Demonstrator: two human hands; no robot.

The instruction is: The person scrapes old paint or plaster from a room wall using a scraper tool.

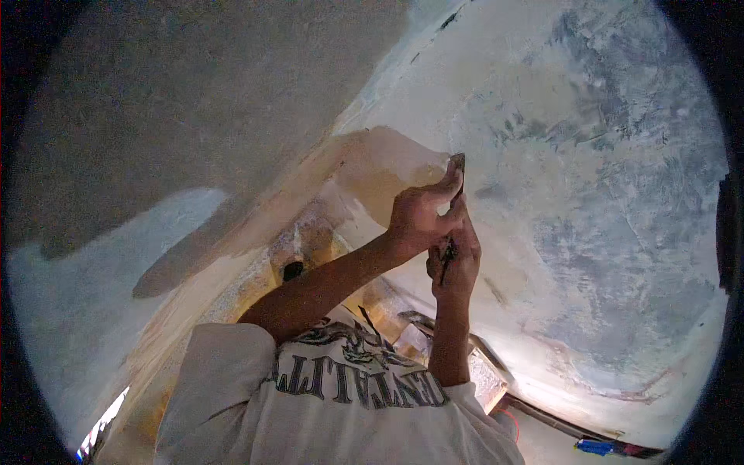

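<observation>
A thin flat metal blade (459, 158), seen nearly edge-on and looking like a putty knife, is held up in front of a wall. My left hand (415, 212) reaches across from the left, its thumb along the blade and its fingers bent near my right hand. Just below, my right hand (456, 261) is closed around the lower part of the tool, most of which is hidden by the fingers. Dark marks show on the back of the right hand. Behind both hands, the wall (523, 192) bears patchy grey and whitish plaster.
A lit work lamp (488, 378) glows low on the right, with a thin red cable (514, 421) beside it. A blue object (593, 446) lies by a dark strip along the wall's foot. Left of me runs a sloping, yellowish edge (232, 273) next to a shadowed grey surface (192, 104).
</observation>
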